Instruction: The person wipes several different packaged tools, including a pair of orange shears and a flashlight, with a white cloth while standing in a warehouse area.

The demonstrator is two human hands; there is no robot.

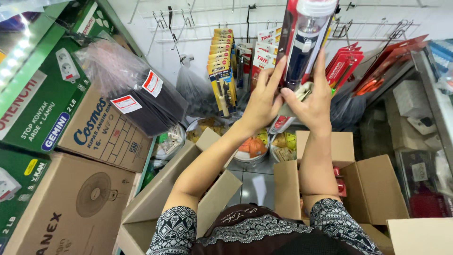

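Both my hands are raised in front of a white wall rack. My left hand and my right hand grip a tall blister-packed item, a dark blue and white tool on a red backing card, held upright with its top out of view. The thumbs press its lower end. Below my arms stand two open cardboard boxes: one under my left forearm, another under my right, with red packages inside.
Hooks on the wall hold yellow carded tools and red carded packs. Stacked cartons and green boxes fill the left. A bagged stack of dark sheets leans there. Round tins sit on the floor. Glass shelving stands right.
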